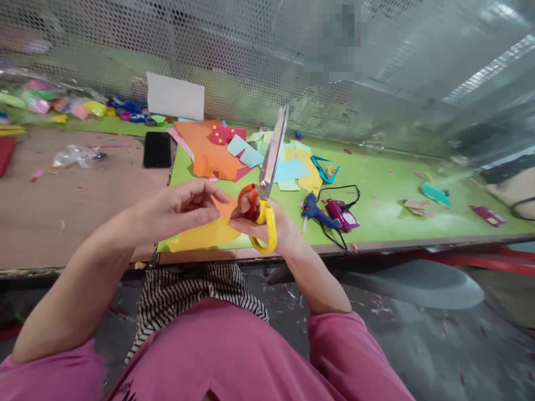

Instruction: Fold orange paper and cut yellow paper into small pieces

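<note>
My right hand (pixel 267 228) is closed through the yellow and orange handles of a pair of scissors (pixel 271 161), whose blades point up and away over the table. My left hand (pixel 184 209) is just left of the handles, fingers curled with the tips at a piece of orange paper (pixel 225 209). Under both hands a yellow sheet (pixel 204 236) lies at the front edge of the green mat (pixel 384 195).
Cut coloured paper pieces (pixel 251 153) litter the mat's far side, with a blue glue gun (pixel 315 211), a pink device (pixel 343 214) and black cable to the right. A black phone (pixel 157 149) and white card (pixel 175 96) sit left. A perforated metal wall (pixel 251 55) backs the table.
</note>
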Action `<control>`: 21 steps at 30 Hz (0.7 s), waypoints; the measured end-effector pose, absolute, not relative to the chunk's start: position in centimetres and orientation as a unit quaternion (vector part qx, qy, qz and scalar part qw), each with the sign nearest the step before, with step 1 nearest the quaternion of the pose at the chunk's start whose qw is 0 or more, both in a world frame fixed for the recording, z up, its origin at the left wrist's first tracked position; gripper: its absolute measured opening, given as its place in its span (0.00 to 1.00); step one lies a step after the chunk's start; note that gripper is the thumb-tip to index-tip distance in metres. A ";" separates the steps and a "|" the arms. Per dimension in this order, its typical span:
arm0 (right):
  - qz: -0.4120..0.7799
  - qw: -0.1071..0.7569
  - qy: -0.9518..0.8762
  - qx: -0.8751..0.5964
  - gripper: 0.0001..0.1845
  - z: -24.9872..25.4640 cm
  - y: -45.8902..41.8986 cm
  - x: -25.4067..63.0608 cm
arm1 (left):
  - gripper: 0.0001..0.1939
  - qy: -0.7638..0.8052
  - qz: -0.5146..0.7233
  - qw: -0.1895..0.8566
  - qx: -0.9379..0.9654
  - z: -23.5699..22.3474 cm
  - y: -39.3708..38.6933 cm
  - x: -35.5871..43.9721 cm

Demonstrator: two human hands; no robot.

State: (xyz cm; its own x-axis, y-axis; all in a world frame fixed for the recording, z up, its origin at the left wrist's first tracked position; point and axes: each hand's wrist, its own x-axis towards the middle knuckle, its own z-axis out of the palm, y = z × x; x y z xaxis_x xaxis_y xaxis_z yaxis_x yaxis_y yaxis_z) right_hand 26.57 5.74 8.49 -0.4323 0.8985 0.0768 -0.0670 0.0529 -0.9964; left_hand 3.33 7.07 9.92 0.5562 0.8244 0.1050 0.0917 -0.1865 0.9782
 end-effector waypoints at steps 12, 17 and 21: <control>0.547 0.507 -0.550 -0.375 0.26 6.7 5.5 24.9 | 0.23 0.445 0.365 0.618 0.536 7.8 8.2 3.8; 0.549 0.492 -0.544 -0.401 0.26 4.9 4.5 24.4 | 0.24 0.469 0.338 0.626 0.523 7.3 8.1 3.4; 0.583 0.469 -0.534 -0.394 0.26 3.6 3.9 24.0 | 0.26 0.511 0.271 0.594 0.559 7.4 8.8 2.3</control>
